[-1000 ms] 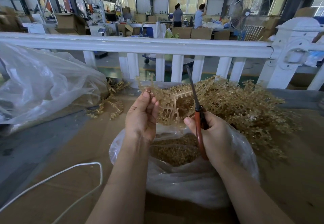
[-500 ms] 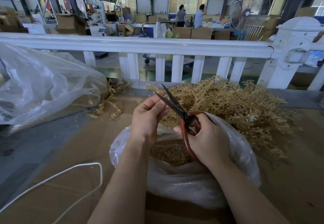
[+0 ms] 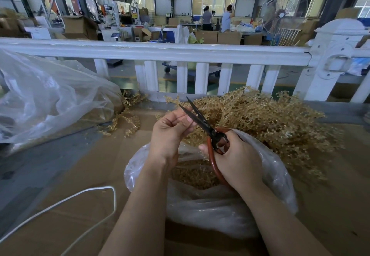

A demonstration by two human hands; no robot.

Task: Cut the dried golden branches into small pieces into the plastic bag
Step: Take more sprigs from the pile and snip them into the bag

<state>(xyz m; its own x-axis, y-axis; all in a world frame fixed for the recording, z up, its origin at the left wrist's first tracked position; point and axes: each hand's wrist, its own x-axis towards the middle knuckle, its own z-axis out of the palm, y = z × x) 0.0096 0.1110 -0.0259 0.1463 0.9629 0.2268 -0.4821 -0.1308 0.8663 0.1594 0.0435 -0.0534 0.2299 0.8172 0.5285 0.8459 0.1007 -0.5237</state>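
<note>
Head view shows your left hand (image 3: 170, 133) raised over the mouth of the plastic bag (image 3: 224, 205), its fingers curled with thumb and fingertips drawn together as if pinching a thin sprig; the sprig itself is too slight to make out against the blades, so you cannot be sure what that grip holds. Your right hand (image 3: 238, 161) is wrapped round the red handles of the scissors (image 3: 202, 123), and the two dark blades stand a little apart, pointing up and to the left, their tips just past your left fingertips. That is the relation the next cut turns on: the blades' long axis runs diagonally from your right hand toward your left, and whatever you are pinching lies right at the open blades, touching or just beside them, directly above the bag. The heap of dried golden branches (image 3: 270, 119) lies on the tabletop (image 3: 90, 185) behind and to the right of the bag, nearer your right hand, though that hand is taken up with the scissors; fetching the next stem looks like a job for the left. Cut pieces (image 3: 192, 173) already sit in the bottom of the bag, so the work seems well under way with much of the heap left. A larger clear bag (image 3: 50, 103) slumps at the left, loose sprigs (image 3: 128, 121) lie beside it, and a white cord (image 3: 84, 193) loops across the near tabletop.
</note>
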